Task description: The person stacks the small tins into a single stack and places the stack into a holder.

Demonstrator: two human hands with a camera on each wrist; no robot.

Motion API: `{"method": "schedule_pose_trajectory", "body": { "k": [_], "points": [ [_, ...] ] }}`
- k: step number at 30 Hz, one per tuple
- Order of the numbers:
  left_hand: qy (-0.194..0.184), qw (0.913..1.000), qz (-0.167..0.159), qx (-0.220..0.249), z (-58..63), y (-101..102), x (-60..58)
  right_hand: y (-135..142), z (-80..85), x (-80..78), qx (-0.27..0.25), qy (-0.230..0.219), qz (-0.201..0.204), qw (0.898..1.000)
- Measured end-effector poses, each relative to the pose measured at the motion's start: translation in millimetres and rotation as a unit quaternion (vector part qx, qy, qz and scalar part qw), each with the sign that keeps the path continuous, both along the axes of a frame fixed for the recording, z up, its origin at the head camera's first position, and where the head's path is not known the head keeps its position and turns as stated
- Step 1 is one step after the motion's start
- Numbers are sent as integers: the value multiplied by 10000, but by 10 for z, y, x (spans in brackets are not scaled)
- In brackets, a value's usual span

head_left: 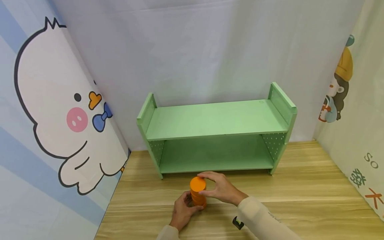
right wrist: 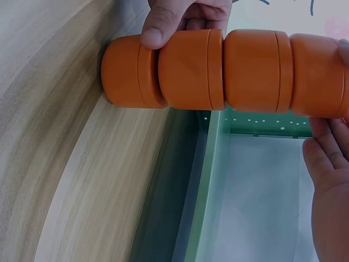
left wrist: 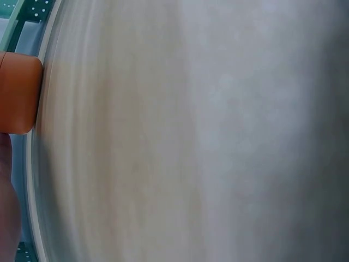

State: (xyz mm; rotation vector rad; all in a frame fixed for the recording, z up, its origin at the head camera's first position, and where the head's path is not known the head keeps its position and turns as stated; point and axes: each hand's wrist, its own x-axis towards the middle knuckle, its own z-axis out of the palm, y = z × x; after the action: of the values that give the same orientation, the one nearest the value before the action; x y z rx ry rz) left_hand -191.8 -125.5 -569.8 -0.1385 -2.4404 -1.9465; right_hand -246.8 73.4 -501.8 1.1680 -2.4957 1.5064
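Note:
A column of several small orange lidded jars [head_left: 198, 190] stands on the wooden table in front of the green shelf. My left hand [head_left: 182, 210] grips its lower part from the left, with the thumb on the lowest jar [right wrist: 124, 73], as the right wrist view shows. From the right, my right hand [head_left: 222, 189] holds the top jar [right wrist: 316, 76] between thumb and fingers. Each jar sits on the one below, slightly out of line. In the left wrist view only an orange jar's end [left wrist: 19, 93] and part of the left hand [left wrist: 8, 213] appear at the edge.
Behind the column stands a green two-tier shelf [head_left: 216, 120] with perforated sides. A small black object [head_left: 238, 222] with a yellow-green mark lies on the table [head_left: 315, 196] beside the right sleeve. Printed cloths hang on the left and right, with a plain cloth behind.

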Motion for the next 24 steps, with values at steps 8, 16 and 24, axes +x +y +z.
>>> {"method": "schedule_pose_trajectory", "body": {
  "k": [8, 16, 24],
  "points": [
    [112, 9999, -47, 3, 48, 1, 23, -18, -23, -13, 26, -10, -30, 10000],
    [71, 9999, -23, -90, -19, -1, -11, -18, -17, -5, -2, -91, 22, 10000],
    [193, 9994, -30, -276, -314, -51, -125, 66, -7, 4, 74, -543, -17, 9985]
  ]
}}
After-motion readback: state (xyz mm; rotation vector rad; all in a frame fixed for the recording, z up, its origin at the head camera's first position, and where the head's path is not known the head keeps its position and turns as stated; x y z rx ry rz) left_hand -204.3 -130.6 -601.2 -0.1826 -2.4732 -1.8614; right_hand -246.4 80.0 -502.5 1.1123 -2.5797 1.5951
